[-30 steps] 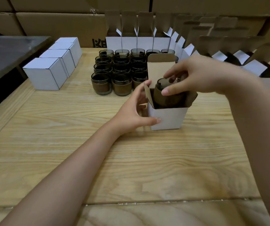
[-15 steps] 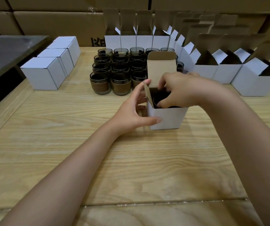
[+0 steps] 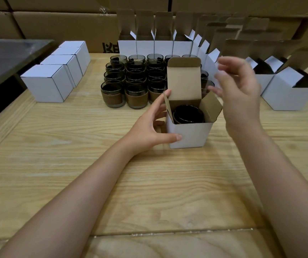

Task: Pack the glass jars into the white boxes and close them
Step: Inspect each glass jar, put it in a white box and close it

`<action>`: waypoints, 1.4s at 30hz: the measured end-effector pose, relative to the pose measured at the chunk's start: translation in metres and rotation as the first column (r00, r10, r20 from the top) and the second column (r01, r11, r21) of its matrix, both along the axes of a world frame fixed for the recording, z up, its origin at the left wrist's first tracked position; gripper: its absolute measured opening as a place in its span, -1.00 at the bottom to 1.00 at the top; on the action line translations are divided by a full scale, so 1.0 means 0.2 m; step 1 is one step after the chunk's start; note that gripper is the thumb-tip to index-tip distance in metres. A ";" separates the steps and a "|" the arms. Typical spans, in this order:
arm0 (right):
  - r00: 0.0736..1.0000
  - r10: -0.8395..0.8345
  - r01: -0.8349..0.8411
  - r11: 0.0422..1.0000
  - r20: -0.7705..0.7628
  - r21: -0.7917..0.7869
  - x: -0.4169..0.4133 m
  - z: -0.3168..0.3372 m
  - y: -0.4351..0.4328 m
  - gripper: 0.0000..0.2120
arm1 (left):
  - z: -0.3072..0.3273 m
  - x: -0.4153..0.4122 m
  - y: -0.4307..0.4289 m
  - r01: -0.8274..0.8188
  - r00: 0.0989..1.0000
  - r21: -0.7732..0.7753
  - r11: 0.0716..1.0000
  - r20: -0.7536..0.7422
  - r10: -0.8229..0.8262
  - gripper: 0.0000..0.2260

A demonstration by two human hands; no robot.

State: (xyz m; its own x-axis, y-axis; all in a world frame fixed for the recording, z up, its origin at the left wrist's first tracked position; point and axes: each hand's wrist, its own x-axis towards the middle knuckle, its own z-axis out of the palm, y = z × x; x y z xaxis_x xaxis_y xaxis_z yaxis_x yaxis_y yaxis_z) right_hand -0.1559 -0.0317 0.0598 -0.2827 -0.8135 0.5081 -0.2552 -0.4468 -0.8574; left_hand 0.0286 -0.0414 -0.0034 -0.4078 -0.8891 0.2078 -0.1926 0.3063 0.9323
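- The open white box (image 3: 190,135) stands on the desk (image 3: 112,183) straight in front of the person, and one glass jar (image 3: 188,113) sits upright down inside it, only its dark rim showing.
- The left hand (image 3: 153,127) grasps the box at its left corner — thumb on the front face, fingers round the side, a fingertip up by the left flap (image 3: 168,107). This probably steadies the light box while it gets closed.
- The right hand (image 3: 238,94) hovers just right of the box, fingers loose and holding nothing. It is blurred, so its exact pose is hard to tell.
- The tall lid (image 3: 183,79) stands upright at the back and the right flap (image 3: 211,107) splays outward, so closing is not yet done. The side flaps likely go down first.
- The unpacked jars (image 3: 130,81) stand clustered just behind the box, within easy reach.
- Closed boxes (image 3: 50,82) line up at the far left — well apart from the work. Empty boxes (image 3: 145,46) with lids raised wait along the back and right.
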 end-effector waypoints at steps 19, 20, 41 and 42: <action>0.855 0.257 -0.410 0.866 0.451 0.285 0.02 -0.24 -0.03 -0.70 | 0.00 0.00 0.02 0.004 1.000 -0.117 0.993 -0.022 -0.006 -0.27; 0.859 0.257 -0.406 0.870 0.443 0.281 0.02 -0.24 -0.03 -0.70 | 0.00 -0.01 0.02 -0.005 1.000 -0.146 0.989 -0.016 0.003 -0.37; 0.919 0.379 -0.386 0.921 0.114 0.052 0.05 -0.29 -0.02 -0.65 | 0.00 -0.02 0.02 -0.007 0.995 -0.083 0.997 -0.098 -0.001 -0.53; 0.910 0.403 -0.409 0.911 0.091 0.048 0.04 -0.29 -0.02 -0.67 | -0.01 -0.02 0.01 -0.017 0.994 -0.077 0.997 -0.111 0.009 -0.54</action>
State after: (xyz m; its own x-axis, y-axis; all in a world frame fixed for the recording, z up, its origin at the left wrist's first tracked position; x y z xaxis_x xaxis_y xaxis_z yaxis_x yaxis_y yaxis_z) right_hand -0.1483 -0.0349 0.0018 0.0427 -0.8969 0.4403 0.0049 -0.4405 -0.8978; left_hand 0.0247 -0.0388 -0.0045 -0.3669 -0.8735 0.3199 -0.0940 0.3770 0.9214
